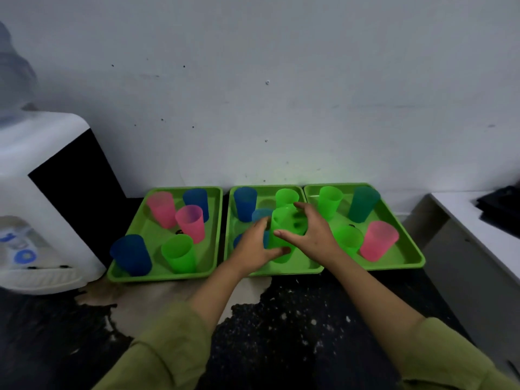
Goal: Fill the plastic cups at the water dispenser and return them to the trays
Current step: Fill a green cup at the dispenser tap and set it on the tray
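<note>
A pale wall (281,94) is filling the far half of the scene. A white water dispenser (42,192) is standing at the left on a dark speckled counter (281,319). Its blue markings are blurring too much to read.

Three green trays are lying side by side against the wall: a left tray (157,277), a middle tray (284,273) and a right tray (416,261). Upright plastic cups in pink, blue, green and teal are standing in all three, among them a pink cup (378,240) at the near right.

Two arms in olive sleeves (168,347) are reaching in over the middle tray. The left hand (253,246) and right hand (312,232) are both gripping one green cup (284,232). Left fingers (260,223) are curling round its left side, thumb pressing its lower front. Right fingers (302,206) are curling round its far rim. Whether the cup is touching the tray cannot be told.
</note>
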### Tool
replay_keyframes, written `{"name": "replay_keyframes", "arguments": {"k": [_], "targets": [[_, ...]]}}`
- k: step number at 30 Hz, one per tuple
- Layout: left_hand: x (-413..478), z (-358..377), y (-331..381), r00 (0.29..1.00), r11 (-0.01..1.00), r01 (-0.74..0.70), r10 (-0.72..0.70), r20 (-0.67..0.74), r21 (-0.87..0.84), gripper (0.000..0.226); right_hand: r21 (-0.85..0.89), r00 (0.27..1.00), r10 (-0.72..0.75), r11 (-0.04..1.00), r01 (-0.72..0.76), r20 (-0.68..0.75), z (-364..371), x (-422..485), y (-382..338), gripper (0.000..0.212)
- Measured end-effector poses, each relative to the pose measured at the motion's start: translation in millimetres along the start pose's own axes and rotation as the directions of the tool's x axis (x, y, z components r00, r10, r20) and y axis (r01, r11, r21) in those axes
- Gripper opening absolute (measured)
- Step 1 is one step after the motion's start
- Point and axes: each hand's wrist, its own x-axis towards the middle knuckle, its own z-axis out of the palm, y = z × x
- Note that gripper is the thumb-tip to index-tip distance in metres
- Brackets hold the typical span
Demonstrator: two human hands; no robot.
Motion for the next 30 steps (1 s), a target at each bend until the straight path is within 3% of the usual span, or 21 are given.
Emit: {"name": "replay_keyframes", "arguments": {"k": [9, 15, 22, 25, 30], "targets": [[-66.8, -20.0, -24.3, 0.967, 0.970, 0.140, -0.178, -0.184, -0.199, 0.062, 0.267, 0.985, 0.071, 0.957, -0.111, 0.156, 26.3, -29.1, -25.1, 0.068], [-117.1, -71.3, -59.7, 0.908, 0.961, 0.220, -0.264, -0.325, -0.168, 0.063, 0.246, 0.980, 0.060, 0.963, -0.106, 0.190, 77.2, -36.3, -50.2, 0.051], [-168.5, -158.2, -124.7, 0.871, 0.954, 0.267, -0.300, -0.389, -0.139, 0.062, 0.182, 0.982, 0.005, 0.983, -0.040, 0.187, 167.5, -29.7, -110.8, 0.041], [-185.8, -192.1, -153.3, 0.852, 0.934, 0.287, -0.351, -0.390, -0.214, 0.068, 0.194, 0.986, 0.003, 0.980, -0.035, 0.166, 210.0, -26.0, -138.7, 0.036], [-215.9, -254.1, -195.8, 0.862, 0.924, 0.305, -0.371, -0.346, -0.231, 0.059, 0.190, 0.991, 0.001, 0.981, -0.027, 0.132, 287.0, -21.9, -187.0, 0.031]]}}
